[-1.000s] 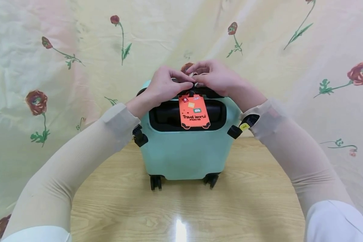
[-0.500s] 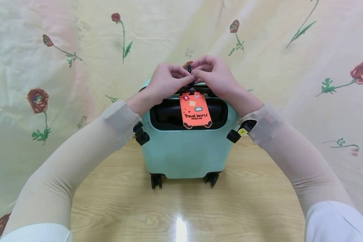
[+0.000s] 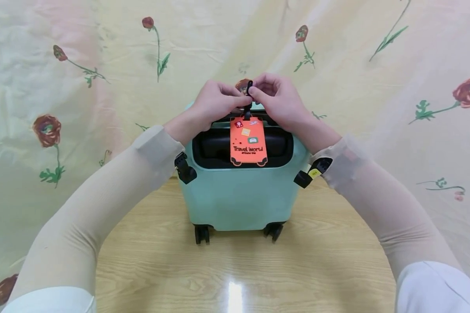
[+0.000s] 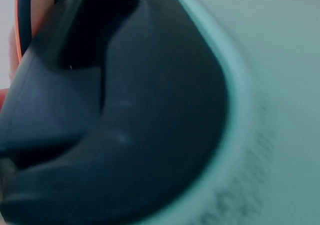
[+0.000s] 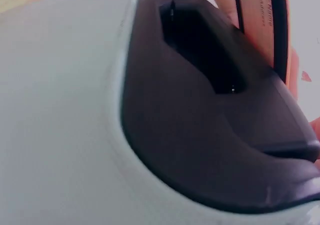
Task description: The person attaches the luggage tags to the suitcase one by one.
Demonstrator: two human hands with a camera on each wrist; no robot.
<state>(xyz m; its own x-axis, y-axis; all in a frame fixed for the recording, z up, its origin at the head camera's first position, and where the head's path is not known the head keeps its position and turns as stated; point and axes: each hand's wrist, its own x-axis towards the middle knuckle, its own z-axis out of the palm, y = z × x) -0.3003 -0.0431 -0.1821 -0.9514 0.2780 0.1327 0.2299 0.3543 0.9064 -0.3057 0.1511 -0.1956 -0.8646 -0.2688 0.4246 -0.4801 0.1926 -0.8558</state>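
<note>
A mint-green suitcase (image 3: 240,198) stands upright on its wheels, a black handle recess (image 3: 211,150) in its near face. Over that recess hangs an orange luggage tag (image 3: 248,141) printed "Travel World". Its black strap (image 3: 249,89) rises above the suitcase top between both hands. My left hand (image 3: 215,104) pinches the strap low, just above the tag. Thumb and fingers of my right hand (image 3: 280,102) pinch it higher, near its upper end. In the right wrist view the tag's back (image 5: 260,20) shows name and address lines. Most of both hands is hidden in the wrist views.
The suitcase's black wheels (image 3: 202,234) rest on a wood-grain surface (image 3: 235,265). A flower-printed cloth (image 3: 196,48) hangs behind and to both sides. Black straps with small camera housings (image 3: 186,171) sit at both wrists.
The strap end, hidden between the fingers at first, now stands up above them. My right hand has shifted along the strap. The tag has swung slightly left and hangs straighter.
</note>
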